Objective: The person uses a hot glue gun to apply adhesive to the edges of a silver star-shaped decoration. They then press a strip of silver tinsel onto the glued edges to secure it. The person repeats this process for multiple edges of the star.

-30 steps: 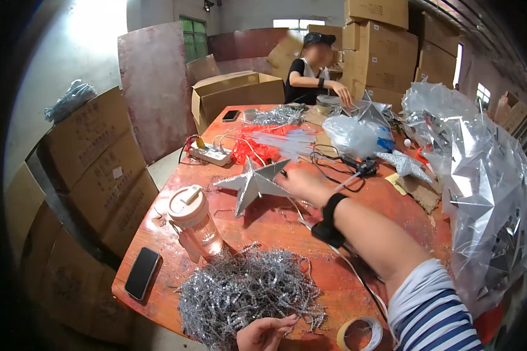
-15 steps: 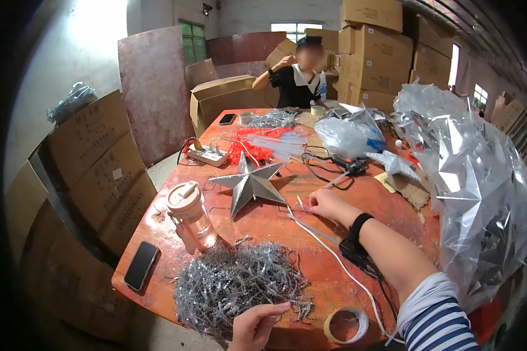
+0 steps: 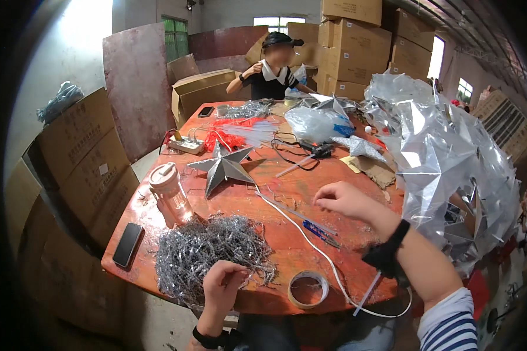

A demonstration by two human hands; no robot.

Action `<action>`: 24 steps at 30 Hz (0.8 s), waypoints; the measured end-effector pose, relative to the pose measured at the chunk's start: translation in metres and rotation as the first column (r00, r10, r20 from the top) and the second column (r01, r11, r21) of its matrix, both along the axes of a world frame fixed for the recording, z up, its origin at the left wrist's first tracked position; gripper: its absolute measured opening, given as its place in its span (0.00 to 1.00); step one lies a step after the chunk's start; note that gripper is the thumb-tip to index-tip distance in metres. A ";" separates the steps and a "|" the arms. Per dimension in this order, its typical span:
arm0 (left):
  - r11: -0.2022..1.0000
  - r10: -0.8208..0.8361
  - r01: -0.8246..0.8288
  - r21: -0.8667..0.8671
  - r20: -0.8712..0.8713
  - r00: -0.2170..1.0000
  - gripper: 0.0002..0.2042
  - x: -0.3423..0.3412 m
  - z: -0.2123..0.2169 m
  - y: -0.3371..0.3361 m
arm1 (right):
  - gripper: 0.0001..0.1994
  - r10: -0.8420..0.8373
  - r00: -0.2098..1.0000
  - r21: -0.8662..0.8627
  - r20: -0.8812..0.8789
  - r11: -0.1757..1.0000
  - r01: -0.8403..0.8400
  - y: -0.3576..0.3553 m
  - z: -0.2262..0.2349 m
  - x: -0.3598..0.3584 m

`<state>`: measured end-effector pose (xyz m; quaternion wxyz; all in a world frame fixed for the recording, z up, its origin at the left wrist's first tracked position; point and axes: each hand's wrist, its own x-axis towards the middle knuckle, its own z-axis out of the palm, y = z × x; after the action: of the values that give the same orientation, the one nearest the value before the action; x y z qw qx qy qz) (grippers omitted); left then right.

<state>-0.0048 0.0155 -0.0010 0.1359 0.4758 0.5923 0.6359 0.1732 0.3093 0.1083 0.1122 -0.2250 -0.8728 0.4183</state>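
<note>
My right hand (image 3: 352, 200) hovers over the right middle of the table, fingers bent down and together; whatever the fingertips hold, if anything, is hidden. Left of it stands a silver five-pointed star (image 3: 221, 169). My left hand (image 3: 221, 285) is closed, thumb and forefinger brought together, at the near edge of a heap of silver tinsel (image 3: 208, 254); nothing can be made out in it. Between my hands lie a blue-handled tool (image 3: 319, 233), a white cable (image 3: 307, 237) and a roll of tape (image 3: 293, 299). A translucent stick (image 3: 367, 294) lies below my right wrist.
A pink bottle (image 3: 169, 190) and a phone (image 3: 128, 245) stand and lie at the left. Farther back are a power strip (image 3: 186, 144), red material (image 3: 222, 136) and a black corded tool (image 3: 321, 150). Bagged silver stars (image 3: 433, 169) crowd the right; a person (image 3: 269, 82) sits opposite.
My right hand has lifted and drawn back from the table near the star. My left hand has come farther into view beside the tinsel. The head view has shifted, uncovering the blue-handled tool.
</note>
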 end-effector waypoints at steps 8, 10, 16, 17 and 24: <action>0.999 0.014 -0.013 0.043 -0.013 1.000 0.04 0.001 0.004 0.008 | 0.08 -0.027 1.000 0.623 -0.009 0.781 0.026 0.019 -0.077 -0.071; 0.999 0.041 -0.039 0.019 -0.074 0.996 0.04 -0.003 0.004 0.004 | 0.08 -0.059 0.994 0.648 0.096 0.762 -0.017 0.013 -0.078 -0.079; 1.000 0.005 -0.006 -0.009 -0.084 0.996 0.03 0.002 0.014 0.000 | 0.07 -0.052 0.998 0.455 0.027 0.890 0.034 0.021 -0.068 -0.068; 1.000 -0.007 0.006 -0.013 -0.061 0.998 0.03 0.001 0.012 0.001 | 0.07 -0.064 0.998 0.363 -0.024 0.929 0.069 0.025 -0.064 -0.060; 0.994 -0.028 0.028 0.101 -0.008 1.000 0.10 -0.002 -0.002 0.000 | 0.07 -0.175 0.919 -0.389 -0.354 0.921 0.025 -0.024 0.029 0.020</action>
<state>-0.0067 0.0159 -0.0030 0.1186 0.4924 0.5531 0.6615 0.1927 0.2855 0.1375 0.2565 -0.2016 -0.7244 0.6074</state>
